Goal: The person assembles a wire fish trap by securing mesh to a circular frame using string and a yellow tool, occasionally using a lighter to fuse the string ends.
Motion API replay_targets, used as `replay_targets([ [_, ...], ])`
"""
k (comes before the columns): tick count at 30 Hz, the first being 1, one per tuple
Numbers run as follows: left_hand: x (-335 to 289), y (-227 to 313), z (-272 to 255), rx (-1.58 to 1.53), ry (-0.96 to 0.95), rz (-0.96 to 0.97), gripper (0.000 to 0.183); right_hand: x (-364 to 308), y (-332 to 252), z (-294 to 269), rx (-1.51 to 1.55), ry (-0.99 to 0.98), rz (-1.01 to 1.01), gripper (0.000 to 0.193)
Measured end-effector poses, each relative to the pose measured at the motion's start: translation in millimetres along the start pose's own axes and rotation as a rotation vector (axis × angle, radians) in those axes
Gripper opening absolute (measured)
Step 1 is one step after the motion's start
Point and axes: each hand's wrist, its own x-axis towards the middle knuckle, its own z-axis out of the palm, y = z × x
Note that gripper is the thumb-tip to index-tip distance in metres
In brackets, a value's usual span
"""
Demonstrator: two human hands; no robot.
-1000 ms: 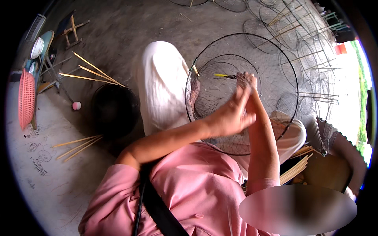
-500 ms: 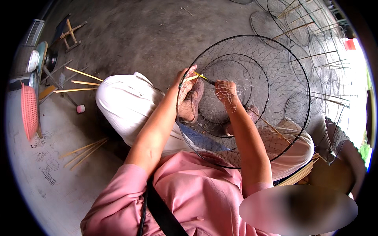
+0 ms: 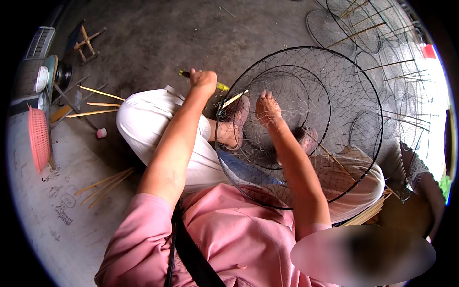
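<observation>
My left hand [image 3: 203, 82] is closed around a slim yellow-and-black tool [image 3: 223, 86], whose ends stick out on both sides of the fist; its exact kind is unclear. To its right stands a round net cage [image 3: 356, 165] with black hoops and dark mesh, resting over my lap and feet. A pale split stick [image 3: 234, 99] lies slanted at the cage's left rim, beside a green knot. Behind the mesh, my right hand [image 3: 268, 109] has its fingers curled together among loose pale threads. Whatever those fingers pinch is too small to make out.
More net cages [image 3: 330, 31] with sticks stand at the far right. Thin wooden sticks [image 3: 103, 104] poke out by my left knee, and several others [image 3: 107, 186] lie lower left. A pink basket [image 3: 38, 138] and a small wooden stool [image 3: 87, 44] are at left.
My left hand has moved left and away from the cage rim, now with the yellow-and-black tool that was between both hands. The right hand has stayed near its place, and the pale stick remains at the rim.
</observation>
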Motion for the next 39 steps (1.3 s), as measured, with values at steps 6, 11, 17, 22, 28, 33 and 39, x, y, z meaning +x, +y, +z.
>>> replay_targets([
  [6,-32.1,38.0,80.8,-0.448,0.009,0.362,0.019,-5.0,-48.6,-15.2,-0.299,0.305,-0.213,0.039],
  [11,-140.3,70.2,21.3,-0.277,-0.305,0.495,0.035,-87.6,-94.7,-71.4,-0.787,-0.190,-0.155,0.021],
  [17,-406.1,71.3,-82.6,-1.184,-0.739,1.018,0.056,-269.9,-144.6,-221.1,-0.656,0.029,-0.611,0.043],
  [22,-470.7,126.0,-116.9,-2.038,-0.794,0.351,0.047,-394.3,-179.9,-310.3,0.249,0.194,0.147,0.030],
  [28,-398.3,42.5,-192.6,-1.606,-0.217,0.267,0.028,-531.6,-198.1,-325.8,0.271,0.874,-0.033,0.022],
  [33,-366.8,28.7,-232.7,-1.358,0.626,0.286,0.078,-572.5,-135.8,-303.3,1.068,0.849,-0.229,0.013],
  [39,-418.7,107.7,-198.6,-1.642,0.049,0.260,0.080,-571.4,-134.6,-281.2,1.347,0.973,-0.146,0.012],
])
